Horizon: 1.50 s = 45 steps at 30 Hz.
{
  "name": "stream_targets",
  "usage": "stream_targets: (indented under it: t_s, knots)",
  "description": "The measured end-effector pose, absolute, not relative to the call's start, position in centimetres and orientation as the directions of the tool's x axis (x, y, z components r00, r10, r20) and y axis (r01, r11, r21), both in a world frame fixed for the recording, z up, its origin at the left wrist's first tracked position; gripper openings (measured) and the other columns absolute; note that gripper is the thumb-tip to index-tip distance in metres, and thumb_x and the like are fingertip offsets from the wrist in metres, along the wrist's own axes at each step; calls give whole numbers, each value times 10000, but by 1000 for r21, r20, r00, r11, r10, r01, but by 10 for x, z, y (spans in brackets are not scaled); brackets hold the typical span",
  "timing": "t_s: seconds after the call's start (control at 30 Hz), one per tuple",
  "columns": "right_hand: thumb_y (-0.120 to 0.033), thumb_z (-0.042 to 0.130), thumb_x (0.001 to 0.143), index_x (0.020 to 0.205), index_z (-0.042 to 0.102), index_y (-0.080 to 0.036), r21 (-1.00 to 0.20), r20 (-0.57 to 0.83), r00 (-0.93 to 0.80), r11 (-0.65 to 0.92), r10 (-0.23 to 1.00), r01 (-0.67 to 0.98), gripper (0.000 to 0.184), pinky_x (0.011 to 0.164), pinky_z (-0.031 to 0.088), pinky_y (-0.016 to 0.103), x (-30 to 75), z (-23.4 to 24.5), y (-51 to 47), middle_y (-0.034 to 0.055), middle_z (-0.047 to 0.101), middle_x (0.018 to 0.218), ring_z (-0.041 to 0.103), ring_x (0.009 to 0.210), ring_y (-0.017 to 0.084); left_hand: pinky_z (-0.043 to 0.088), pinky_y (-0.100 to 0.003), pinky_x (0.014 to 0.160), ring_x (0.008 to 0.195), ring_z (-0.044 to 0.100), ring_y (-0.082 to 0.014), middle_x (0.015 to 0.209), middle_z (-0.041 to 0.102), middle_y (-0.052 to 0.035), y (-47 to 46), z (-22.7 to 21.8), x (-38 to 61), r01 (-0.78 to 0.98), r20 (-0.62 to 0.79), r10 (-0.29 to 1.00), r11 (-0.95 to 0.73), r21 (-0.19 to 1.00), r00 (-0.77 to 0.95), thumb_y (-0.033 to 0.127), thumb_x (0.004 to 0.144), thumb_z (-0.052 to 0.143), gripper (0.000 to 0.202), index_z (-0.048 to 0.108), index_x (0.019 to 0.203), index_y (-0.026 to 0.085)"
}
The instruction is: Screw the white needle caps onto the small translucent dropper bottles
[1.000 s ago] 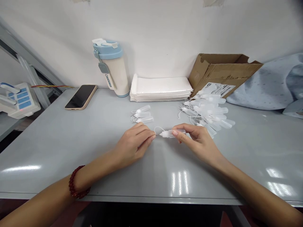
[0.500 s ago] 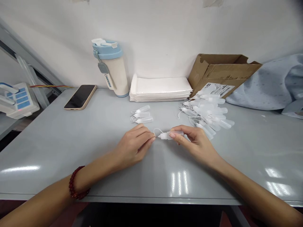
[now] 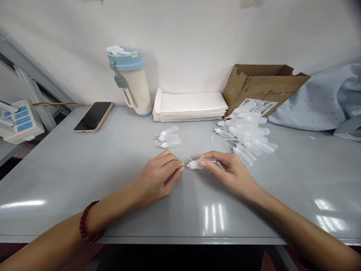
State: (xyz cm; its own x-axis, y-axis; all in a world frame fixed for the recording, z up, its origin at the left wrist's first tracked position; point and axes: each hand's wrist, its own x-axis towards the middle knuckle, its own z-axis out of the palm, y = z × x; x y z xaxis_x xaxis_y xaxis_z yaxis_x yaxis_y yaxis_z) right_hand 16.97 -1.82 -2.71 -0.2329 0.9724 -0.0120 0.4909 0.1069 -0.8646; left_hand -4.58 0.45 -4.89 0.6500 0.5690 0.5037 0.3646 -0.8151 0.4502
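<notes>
My right hand [image 3: 222, 169] holds a small translucent squeeze bottle [image 3: 199, 163] by its body, thumb and fingers closed around it. The bottle lies nearly level just above the table, its white neck and thin needle tip pointing left. A thin white strap [image 3: 186, 156] loops from the neck to my left hand [image 3: 165, 173]. There my thumb and forefinger pinch the strap's end at the needle tip; the cap itself is hidden by the fingertips. Beyond my left hand lie 3 similar bottles [image 3: 169, 137] in a neat group. A loose pile of such bottles [image 3: 248, 135] lies past my right hand.
Along the wall stand a cream tumbler [image 3: 138, 88] with a blue lid, a stack of white padded envelopes [image 3: 190, 107] and an open cardboard box [image 3: 265, 88]. A phone [image 3: 93, 117] lies left on the grey table [image 3: 113, 165]. Pale blue fabric [image 3: 318, 99] sits at the right.
My right hand has brought the bottle slightly left, so its tip is closer to my left fingertips. The whole view has shifted a little; both grips stay the same.
</notes>
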Motion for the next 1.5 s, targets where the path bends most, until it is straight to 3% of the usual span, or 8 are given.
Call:
stream_targets:
  t_s: [0.23,0.6,0.9,1.33,1.5]
  knots:
    - [-376,567,855,823,700,-195,-859,62,-217,163,974,486,227,564,387,226,178,-19,-15,-19,621,664,519,606,101,458,-279,711,753,537,-142,770,619,-42,7,-42,-49,383,451,630,-760,525,632,114,847,576,108,619,945,100]
    - [-398,544,861,813,688,-182,-863,-17,-239,106,971,494,264,495,354,217,172,-22,-18,-3,616,688,504,610,110,439,-273,644,692,495,-137,726,597,-41,2,-48,-45,348,494,625,-765,541,604,79,874,516,105,609,856,125]
    - [-426,490,889,848,688,-172,-843,-26,-290,135,957,521,324,548,364,242,167,-29,-19,23,676,805,502,626,119,434,-271,608,666,488,-142,703,604,-42,1,-52,-43,333,514,627,-764,553,586,73,870,492,132,601,843,142]
    - [-436,464,898,869,675,-171,-864,-49,-309,115,950,490,339,555,358,243,166,-35,-19,13,633,740,473,603,115,433,-269,619,670,481,-137,704,594,-37,0,-51,-42,348,499,633,-759,550,591,66,873,482,141,597,838,139]
    - [-468,475,885,884,682,-175,-873,-95,-257,44,962,486,358,494,302,237,166,-31,-18,-17,538,613,407,537,101,463,-274,671,723,529,-140,747,615,-30,3,-48,-45,405,448,670,-728,553,592,109,857,555,73,606,902,136]
